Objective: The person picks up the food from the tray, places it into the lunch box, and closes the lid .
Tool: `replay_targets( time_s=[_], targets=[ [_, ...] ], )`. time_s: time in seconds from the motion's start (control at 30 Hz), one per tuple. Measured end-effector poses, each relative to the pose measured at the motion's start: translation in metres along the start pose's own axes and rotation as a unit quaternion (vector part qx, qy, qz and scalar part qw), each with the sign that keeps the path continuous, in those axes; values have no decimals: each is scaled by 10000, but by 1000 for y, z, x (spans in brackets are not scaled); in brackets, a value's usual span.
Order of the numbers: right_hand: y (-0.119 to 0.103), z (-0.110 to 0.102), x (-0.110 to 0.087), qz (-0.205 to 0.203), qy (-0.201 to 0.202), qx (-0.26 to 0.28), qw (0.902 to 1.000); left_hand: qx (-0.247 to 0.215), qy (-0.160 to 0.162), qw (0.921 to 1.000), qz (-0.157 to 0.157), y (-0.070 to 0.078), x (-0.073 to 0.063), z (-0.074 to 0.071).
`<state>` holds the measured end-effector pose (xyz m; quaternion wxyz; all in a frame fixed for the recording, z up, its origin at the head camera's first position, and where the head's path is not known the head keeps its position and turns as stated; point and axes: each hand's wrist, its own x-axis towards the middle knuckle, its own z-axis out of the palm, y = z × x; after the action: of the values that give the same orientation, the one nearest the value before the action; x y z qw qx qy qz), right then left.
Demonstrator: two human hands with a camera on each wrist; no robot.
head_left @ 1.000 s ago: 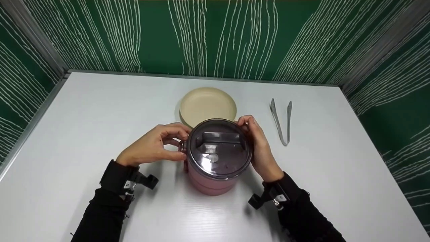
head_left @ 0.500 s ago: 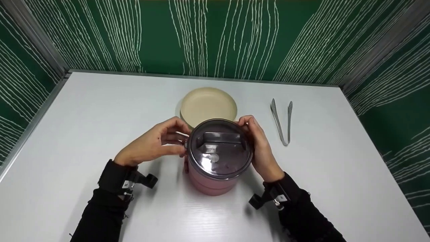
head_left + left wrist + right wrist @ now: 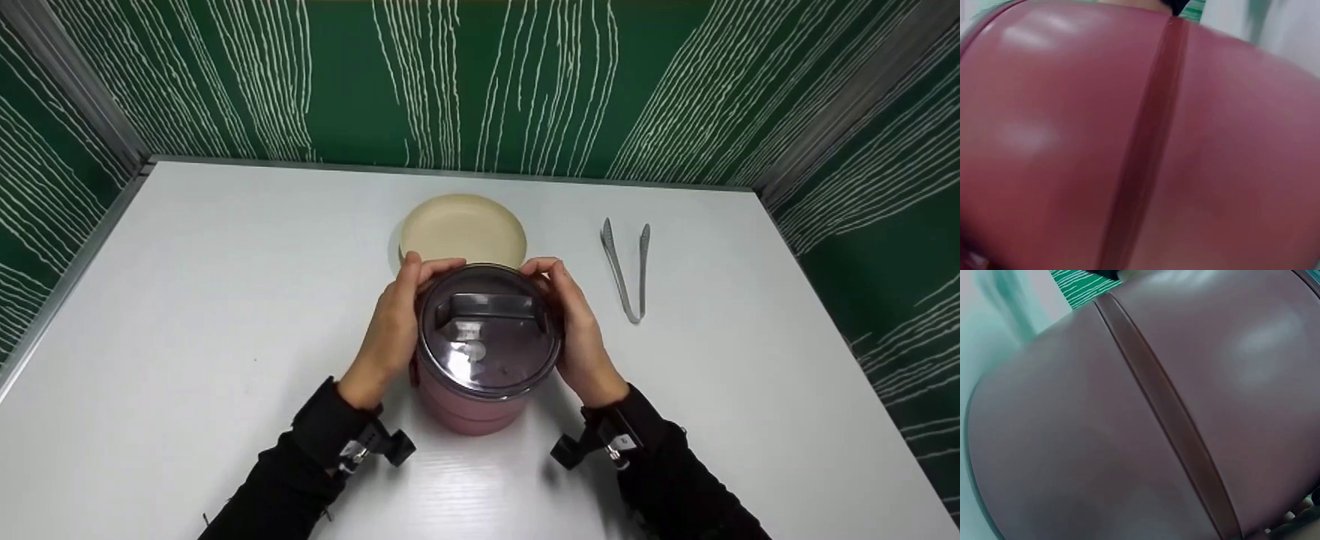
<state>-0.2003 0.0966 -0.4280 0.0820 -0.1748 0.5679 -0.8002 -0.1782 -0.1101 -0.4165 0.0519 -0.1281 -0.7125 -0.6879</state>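
A round pink lidded canister [image 3: 476, 417] stands upright at the middle of the white table. Its dark see-through lid [image 3: 501, 352] has a raised bar handle on top. My left hand [image 3: 391, 322] holds the canister's left side, fingers reaching round its far edge by the lid's rim. On the other side my right hand [image 3: 581, 337] grips it likewise, with fingers bent at the far right edge. Both wrist views are filled by the pink wall [image 3: 1061, 146], crossed by a darker band [image 3: 1168, 410]. Much of both hands' inner sides is hidden behind the canister.
Just behind the canister lies a round beige plate [image 3: 463, 229], its near edge overlapped by fingers and lid. Metal tongs [image 3: 619, 281] lie spread at the right. A green wall [image 3: 352, 82] with white streaks rises past the table's [image 3: 225, 247] far edge.
My left hand has left the small side latch and moved right and forward, onto the canister's left side. The right hand and the canister stay almost in place.
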Motion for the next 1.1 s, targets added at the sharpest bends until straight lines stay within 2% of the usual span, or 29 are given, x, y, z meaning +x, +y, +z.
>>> replay_targets(
  time_s=[0.17,0.3,0.47,0.6,0.83,0.9,0.97,1.03,1.1],
  targets=[
    [-3,6,-1,-56,-119,80,9999,-632,-45,9980,28,-2,0,5],
    [-3,9,-2,-153,-84,33,9998,-896,-43,9960,-10,5,-3,9],
    [-2,9,-4,-239,-42,72,9997,-956,-12,9954,93,18,-7,13],
    [-2,9,-4,-223,16,61,9997,-1022,-31,9947,148,18,-7,14],
    [0,8,-2,-99,-168,81,9998,-680,81,9976,119,14,-6,7],
    [0,4,0,-17,-184,-103,9998,-568,92,9982,141,8,-3,4],
    [-2,-2,3,81,-202,-521,9984,-436,117,9988,173,8,-2,3],
    [-6,-10,6,216,-313,-1080,9934,-329,137,9991,227,8,-2,3],
    [-11,-20,9,371,-558,-1542,9858,-271,124,9994,165,16,-3,5]
  ],
)
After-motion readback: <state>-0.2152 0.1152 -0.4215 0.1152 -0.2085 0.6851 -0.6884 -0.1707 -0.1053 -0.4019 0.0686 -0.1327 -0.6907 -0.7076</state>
